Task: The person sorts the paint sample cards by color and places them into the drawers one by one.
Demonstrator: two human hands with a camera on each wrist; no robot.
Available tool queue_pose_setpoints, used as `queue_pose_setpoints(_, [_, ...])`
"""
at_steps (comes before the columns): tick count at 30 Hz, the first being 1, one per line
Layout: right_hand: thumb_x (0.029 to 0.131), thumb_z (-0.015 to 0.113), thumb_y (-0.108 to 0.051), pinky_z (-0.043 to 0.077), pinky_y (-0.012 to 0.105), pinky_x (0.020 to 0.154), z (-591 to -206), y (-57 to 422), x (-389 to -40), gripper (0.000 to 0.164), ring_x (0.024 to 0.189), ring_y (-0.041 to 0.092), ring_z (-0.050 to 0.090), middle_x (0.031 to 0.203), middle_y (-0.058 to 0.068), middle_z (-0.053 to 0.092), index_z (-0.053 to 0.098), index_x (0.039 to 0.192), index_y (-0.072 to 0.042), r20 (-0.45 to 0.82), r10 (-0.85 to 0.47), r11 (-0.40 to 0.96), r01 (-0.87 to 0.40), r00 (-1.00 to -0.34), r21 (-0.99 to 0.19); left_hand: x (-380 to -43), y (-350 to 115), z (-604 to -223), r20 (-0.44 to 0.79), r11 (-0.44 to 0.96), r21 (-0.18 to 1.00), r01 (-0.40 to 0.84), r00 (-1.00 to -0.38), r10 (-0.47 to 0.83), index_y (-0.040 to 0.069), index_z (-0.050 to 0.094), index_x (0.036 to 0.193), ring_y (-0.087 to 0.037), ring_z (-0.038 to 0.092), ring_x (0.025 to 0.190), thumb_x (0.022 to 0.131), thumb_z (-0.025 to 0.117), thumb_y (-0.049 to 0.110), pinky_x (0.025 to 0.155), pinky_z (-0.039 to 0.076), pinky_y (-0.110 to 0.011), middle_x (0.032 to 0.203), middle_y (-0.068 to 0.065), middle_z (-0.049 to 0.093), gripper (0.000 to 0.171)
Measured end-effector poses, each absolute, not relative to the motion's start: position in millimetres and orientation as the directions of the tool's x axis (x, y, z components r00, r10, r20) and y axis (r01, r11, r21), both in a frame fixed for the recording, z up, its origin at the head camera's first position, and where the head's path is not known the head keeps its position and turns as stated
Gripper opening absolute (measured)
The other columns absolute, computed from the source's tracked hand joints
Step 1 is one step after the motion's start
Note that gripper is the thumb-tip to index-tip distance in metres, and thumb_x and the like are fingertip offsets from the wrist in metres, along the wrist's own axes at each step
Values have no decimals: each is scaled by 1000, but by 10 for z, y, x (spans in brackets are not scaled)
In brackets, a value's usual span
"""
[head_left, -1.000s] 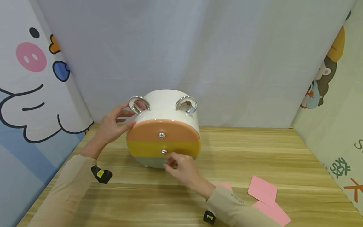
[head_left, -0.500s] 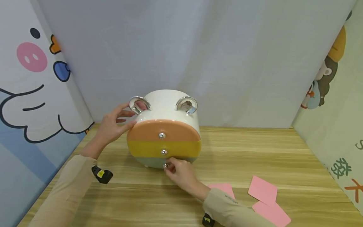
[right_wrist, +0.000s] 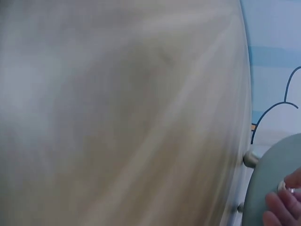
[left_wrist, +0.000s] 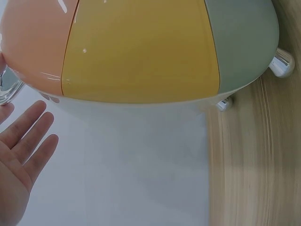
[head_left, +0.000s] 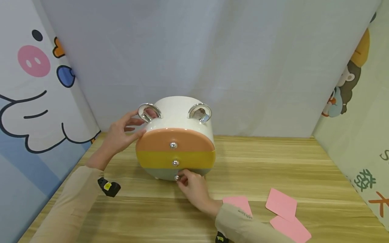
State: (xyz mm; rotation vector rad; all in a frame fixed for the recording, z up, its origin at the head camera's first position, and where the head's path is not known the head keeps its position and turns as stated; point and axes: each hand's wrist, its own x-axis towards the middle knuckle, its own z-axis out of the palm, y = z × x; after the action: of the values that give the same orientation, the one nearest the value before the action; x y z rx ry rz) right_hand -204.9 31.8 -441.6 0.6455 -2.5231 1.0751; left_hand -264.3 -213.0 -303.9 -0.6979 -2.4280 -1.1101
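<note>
A white rounded drawer box with an orange, a yellow and a grey-green drawer front stands on the table, each front with a silver knob. At its upper left side my left hand rests with fingers extended, the thumb at the front edge and the fingers beside the chrome ear-shaped ring. In the left wrist view several fingers are spread beside the box. My right hand pinches the lowest silver knob on the grey-green drawer front. All three drawers sit flush.
Pink cards lie to the right: one near my right sleeve, and two overlapping, an upper one and a lower one. A grey-white curtain hangs behind the wooden table. Printed panels stand at both sides.
My right hand has come down slightly from beside the middle knob to the bottom knob and taken hold of it. The left hand and the box have stayed in place.
</note>
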Motion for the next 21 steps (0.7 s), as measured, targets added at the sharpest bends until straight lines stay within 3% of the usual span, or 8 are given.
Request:
queue_pose_setpoints(4, [77, 68, -5, 48, 16, 59, -4440, 285, -1996, 16, 67, 7, 59, 77, 0, 64, 64, 92, -7, 397, -208, 544, -443, -894, -713, -2642, -2130, -3039, 529, 562, 586, 584, -801, 281, 6, 39, 136, -38, 58, 99, 82, 66, 8, 81, 48, -53, 108, -22, 62, 60])
queue_pose_setpoints(11, [77, 65, 3, 50, 18, 62, -4358, 236, -1893, 16, 74, 22, 61, 85, 17, 64, 59, 90, 8, 208, -57, 231, -216, -976, -949, -2648, -2132, -3046, 528, 567, 583, 582, -802, 280, 5, 38, 136, -38, 58, 99, 82, 66, 10, 81, 47, -53, 108, -23, 61, 61])
queue_pose_setpoints(15, [77, 66, 3, 48, 19, 56, -4379, 148, -1861, 18, 70, 18, 60, 84, 18, 63, 58, 91, 11, 71, 56, 69, -67, -996, -995, -2648, -2132, -3043, 526, 570, 584, 578, -804, 277, 5, 39, 136, -38, 58, 100, 82, 66, 10, 82, 47, -53, 108, -22, 62, 60])
queue_pose_setpoints(21, [80, 64, -3, 51, 25, 57, -4488, 11, -1863, 23, 66, 11, 59, 82, 8, 61, 55, 98, 8, -124, 148, -203, 93, -981, -975, -2657, -2141, -3048, 523, 576, 582, 573, -807, 275, 7, 40, 135, -36, 58, 99, 83, 65, 12, 82, 48, -51, 108, -20, 62, 58])
